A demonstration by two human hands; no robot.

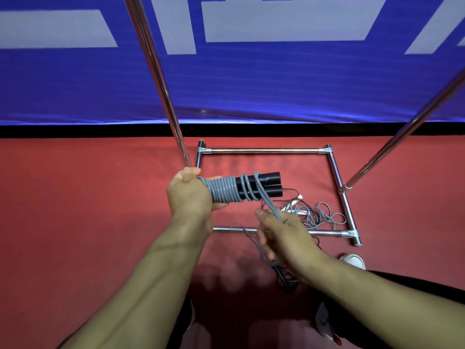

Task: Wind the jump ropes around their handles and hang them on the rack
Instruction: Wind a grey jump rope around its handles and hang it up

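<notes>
two black handles [261,185] are lying side by side in the head view, the left hand [190,195] gripping them at one end with fingers curled round. the grey rope [225,190] is sitting in tight coils along them, looser turns nearer the free ends. the right hand [281,233] is pinching the running strand just below, pulling it taut, the slack trailing down past it. the winding step is in hand. next, probably, more turns are needing laying until the slack is used, then tucking the end. more tangled ropes [319,215] are waiting on the red floor [100,197] inside the rack [264,150] base.
</notes>
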